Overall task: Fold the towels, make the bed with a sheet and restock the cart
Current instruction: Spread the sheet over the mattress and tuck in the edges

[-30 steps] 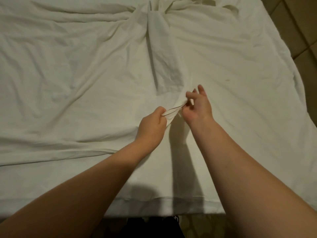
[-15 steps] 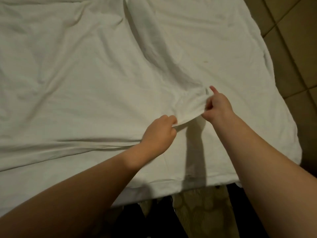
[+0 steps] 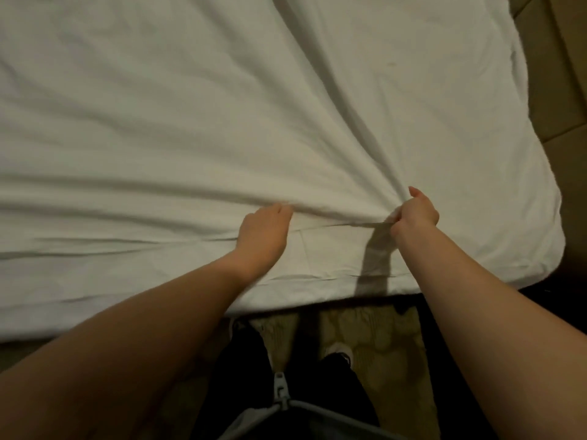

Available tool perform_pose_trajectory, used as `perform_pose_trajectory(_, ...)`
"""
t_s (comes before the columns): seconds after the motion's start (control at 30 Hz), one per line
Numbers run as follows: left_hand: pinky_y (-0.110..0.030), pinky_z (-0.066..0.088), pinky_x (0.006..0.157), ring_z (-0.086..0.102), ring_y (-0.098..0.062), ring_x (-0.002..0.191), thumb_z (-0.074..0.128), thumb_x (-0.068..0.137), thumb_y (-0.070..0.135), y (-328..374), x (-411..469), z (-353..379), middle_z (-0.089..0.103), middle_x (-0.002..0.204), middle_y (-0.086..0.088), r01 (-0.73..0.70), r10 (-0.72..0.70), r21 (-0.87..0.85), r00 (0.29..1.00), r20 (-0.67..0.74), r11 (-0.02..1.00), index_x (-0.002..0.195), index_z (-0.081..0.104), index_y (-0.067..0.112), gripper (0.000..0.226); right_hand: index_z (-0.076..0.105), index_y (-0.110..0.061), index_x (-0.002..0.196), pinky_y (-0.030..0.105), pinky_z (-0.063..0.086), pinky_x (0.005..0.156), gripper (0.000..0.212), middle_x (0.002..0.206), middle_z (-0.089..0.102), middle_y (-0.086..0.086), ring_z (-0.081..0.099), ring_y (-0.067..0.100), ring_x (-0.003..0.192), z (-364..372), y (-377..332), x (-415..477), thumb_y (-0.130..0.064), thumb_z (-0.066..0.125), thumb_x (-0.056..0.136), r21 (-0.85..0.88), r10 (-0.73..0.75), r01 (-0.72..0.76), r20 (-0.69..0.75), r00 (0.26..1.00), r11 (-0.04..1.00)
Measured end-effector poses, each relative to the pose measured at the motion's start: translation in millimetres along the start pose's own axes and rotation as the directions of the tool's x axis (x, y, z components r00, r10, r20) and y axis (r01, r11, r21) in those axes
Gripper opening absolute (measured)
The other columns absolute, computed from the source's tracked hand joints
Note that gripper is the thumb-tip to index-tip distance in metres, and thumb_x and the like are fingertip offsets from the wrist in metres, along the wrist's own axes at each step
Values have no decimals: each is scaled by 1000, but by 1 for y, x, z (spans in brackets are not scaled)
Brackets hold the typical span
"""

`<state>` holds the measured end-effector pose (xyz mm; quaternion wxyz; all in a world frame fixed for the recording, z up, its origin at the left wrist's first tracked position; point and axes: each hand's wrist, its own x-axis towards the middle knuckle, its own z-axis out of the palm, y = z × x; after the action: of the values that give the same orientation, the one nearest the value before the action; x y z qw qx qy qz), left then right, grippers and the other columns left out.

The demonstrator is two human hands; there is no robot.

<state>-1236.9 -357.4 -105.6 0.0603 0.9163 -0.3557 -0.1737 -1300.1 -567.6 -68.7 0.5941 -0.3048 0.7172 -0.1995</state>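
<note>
A white sheet [image 3: 222,122] lies spread over the bed and fills most of the view. Its near hem runs between my two hands close to the bed's front edge. My left hand [image 3: 265,231] grips that hem, fingers curled into the cloth. My right hand [image 3: 414,214] pinches the hem further right, with the forefinger stuck out. The cloth between them is drawn taut, and long creases fan away from both hands toward the far side.
The bed's near edge [image 3: 317,300] and its rounded right corner [image 3: 546,255] are in view. Brown tiled floor [image 3: 559,90] lies to the right. A patterned floor [image 3: 381,344] and my shoes [image 3: 338,349] show below the edge.
Both hands have drawn the sheet's hem toward the near edge and moved apart. The raised fold in the middle has flattened into long creases.
</note>
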Motion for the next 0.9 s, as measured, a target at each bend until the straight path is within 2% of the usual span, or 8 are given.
perform_pose_trajectory(0.23,-34,34,60,49,-25,73,37,97,11,13,-33,25,52,86,-8,241,-252,-204,967,-32,949,88,48,9,15,61,-26,92,21,45,53,51,86,53,0,50,16,73,-12,-6,30,13,29,81,-225,-19,53,149,989,973)
perform_pose_trajectory(0.33,-30,34,64,49,-21,73,35,98,17,27,-34,32,53,82,-6,494,-548,-492,836,41,716,90,48,8,18,58,-13,79,27,51,69,38,86,54,7,51,21,76,-12,-4,35,13,33,70,-185,104,-53,275,956,981)
perform_pose_trajectory(0.4,-31,44,72,56,-21,80,39,96,23,34,-28,37,58,85,-3,591,-745,-713,651,145,377,96,50,11,17,55,-6,72,34,55,78,20,79,55,9,55,24,73,-12,3,29,10,42,73,-40,162,-159,405,900,986)
perform_pose_trajectory(0.5,-34,55,83,66,-16,78,47,92,25,38,-19,41,63,78,1,314,-836,-908,388,389,-277,99,55,12,17,61,-6,91,34,54,88,6,91,65,10,64,25,87,-12,18,14,-8,56,89,27,188,-238,533,825,971)
perform_pose_trajectory(0.57,-28,55,75,67,-12,75,52,92,24,34,-13,37,64,82,-1,70,-823,-871,300,483,-486,119,54,8,32,61,-9,100,32,54,86,11,98,66,7,65,21,92,-13,28,8,-16,61,91,-15,225,-258,539,811,966)
perform_pose_trajectory(0.67,-25,52,68,64,-12,79,57,93,26,23,-12,29,62,98,-4,-144,-785,-786,286,549,-602,134,46,12,45,57,-14,88,26,54,78,7,88,62,1,60,14,78,-13,39,9,-18,62,92,-132,256,-220,480,839,967)
perform_pose_trajectory(0.77,-26,54,82,60,-20,111,49,98,27,12,-18,25,55,129,-10,-62,-681,-736,440,586,-674,139,41,7,46,54,-12,87,18,48,48,10,81,57,3,53,13,62,-19,41,18,-16,61,93,-182,169,-97,434,885,978)
perform_pose_trajectory(0.9,-23,54,63,65,-14,88,56,94,14,5,-34,32,64,112,-9,-94,-728,-743,317,608,-662,121,57,5,29,51,-9,80,19,41,45,18,69,55,7,48,13,52,-32,47,25,-15,57,95,-289,27,114,443,896,951)
